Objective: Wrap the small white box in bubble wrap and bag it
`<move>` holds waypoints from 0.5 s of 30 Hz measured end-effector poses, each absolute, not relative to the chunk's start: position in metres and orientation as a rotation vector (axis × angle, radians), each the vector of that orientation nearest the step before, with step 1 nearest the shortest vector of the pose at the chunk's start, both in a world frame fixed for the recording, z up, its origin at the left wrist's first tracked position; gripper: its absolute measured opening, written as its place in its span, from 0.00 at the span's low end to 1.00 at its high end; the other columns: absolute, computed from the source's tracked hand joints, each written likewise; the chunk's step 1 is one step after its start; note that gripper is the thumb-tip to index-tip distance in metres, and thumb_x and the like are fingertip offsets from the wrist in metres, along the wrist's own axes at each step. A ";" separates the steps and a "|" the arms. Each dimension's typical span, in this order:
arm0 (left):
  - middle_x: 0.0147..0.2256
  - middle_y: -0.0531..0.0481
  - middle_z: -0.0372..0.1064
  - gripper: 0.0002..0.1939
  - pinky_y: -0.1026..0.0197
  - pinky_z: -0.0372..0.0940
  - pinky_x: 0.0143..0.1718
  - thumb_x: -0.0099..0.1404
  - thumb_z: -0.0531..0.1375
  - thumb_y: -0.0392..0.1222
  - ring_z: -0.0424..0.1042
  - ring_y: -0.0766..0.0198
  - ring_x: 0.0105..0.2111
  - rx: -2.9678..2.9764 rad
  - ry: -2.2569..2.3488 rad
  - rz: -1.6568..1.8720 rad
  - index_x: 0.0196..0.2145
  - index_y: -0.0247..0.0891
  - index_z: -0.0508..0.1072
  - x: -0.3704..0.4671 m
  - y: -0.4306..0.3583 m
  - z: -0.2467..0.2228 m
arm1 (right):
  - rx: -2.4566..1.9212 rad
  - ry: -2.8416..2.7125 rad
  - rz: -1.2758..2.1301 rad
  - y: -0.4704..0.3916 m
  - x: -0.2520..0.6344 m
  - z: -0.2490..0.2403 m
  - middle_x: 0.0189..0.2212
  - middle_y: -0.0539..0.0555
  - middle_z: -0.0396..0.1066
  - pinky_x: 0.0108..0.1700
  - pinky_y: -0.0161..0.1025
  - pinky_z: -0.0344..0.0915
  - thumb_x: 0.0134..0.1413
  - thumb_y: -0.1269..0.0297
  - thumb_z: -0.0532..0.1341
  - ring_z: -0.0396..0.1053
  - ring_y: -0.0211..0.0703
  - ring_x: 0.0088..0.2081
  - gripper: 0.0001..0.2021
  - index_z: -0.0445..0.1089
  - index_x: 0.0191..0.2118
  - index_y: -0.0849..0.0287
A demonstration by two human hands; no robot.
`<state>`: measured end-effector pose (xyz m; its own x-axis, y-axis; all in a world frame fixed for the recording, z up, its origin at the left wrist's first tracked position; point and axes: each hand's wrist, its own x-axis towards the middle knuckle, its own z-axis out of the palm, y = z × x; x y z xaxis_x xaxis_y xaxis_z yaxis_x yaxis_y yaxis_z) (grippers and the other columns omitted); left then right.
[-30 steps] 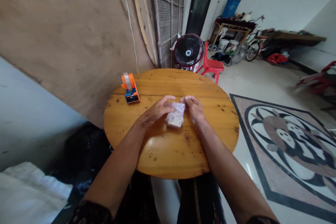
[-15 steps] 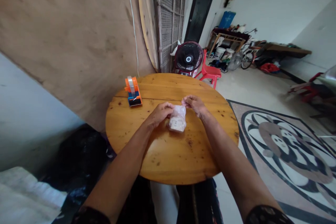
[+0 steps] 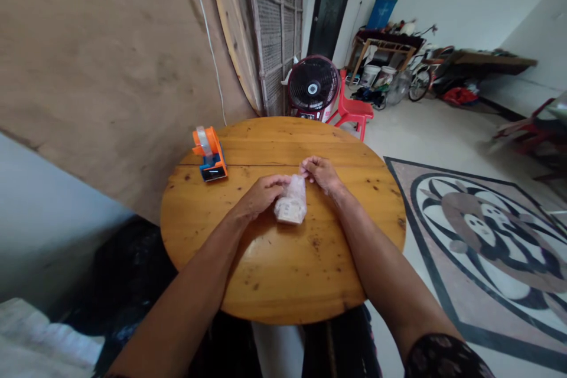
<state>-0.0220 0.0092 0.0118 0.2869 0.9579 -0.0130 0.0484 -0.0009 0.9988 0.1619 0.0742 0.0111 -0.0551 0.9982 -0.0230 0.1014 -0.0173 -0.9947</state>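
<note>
A small box-like package (image 3: 290, 210) in clear bubble wrap lies on the round wooden table (image 3: 283, 271), with pale printed material showing through its near end. My left hand (image 3: 264, 194) grips the wrap's left side, thumb and fingers closed along its edge. At the far end of the package, my right hand (image 3: 322, 173) is pinched at the loose wrap's far right corner. Its fingertips are small in view, and the exact edge between them is hard to see. An orange and blue tape dispenser (image 3: 209, 153) with a roll of clear tape stands at the table's left.
Beyond the table's far edge are a dark red fan (image 3: 312, 87) and a red plastic chair (image 3: 354, 109). A brown board (image 3: 110, 41) leans along the left side. Black plastic bags (image 3: 119, 266) lie low at the left.
The view has shifted slightly, so the table and dispenser appear further left. Both hands stay at the wrap's far end; my right fingertips have come a little closer to the left ones.
</note>
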 end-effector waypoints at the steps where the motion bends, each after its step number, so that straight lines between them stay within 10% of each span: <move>1: 0.39 0.46 0.76 0.16 0.59 0.66 0.41 0.52 0.56 0.35 0.73 0.60 0.37 1.369 1.020 0.964 0.39 0.35 0.77 -0.022 0.010 0.010 | -1.271 -1.315 1.209 0.074 0.161 0.011 0.21 0.47 0.68 0.19 0.28 0.54 0.54 0.69 0.58 0.64 0.30 0.21 0.08 0.65 0.25 0.60; 15: 0.37 0.48 0.76 0.14 0.58 0.64 0.42 0.54 0.56 0.37 0.72 0.60 0.37 1.401 1.052 0.953 0.35 0.37 0.78 -0.023 0.006 0.018 | -1.136 -1.619 1.100 0.036 0.177 0.058 0.19 0.49 0.68 0.19 0.31 0.52 0.49 0.47 0.63 0.60 0.31 0.18 0.19 0.69 0.26 0.60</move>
<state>-0.0228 0.0057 0.0182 0.2857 0.9583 -0.0072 0.0872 -0.0185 0.9960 0.1771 0.0357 0.0575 -0.2256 0.9625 0.1506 0.2145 0.1999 -0.9560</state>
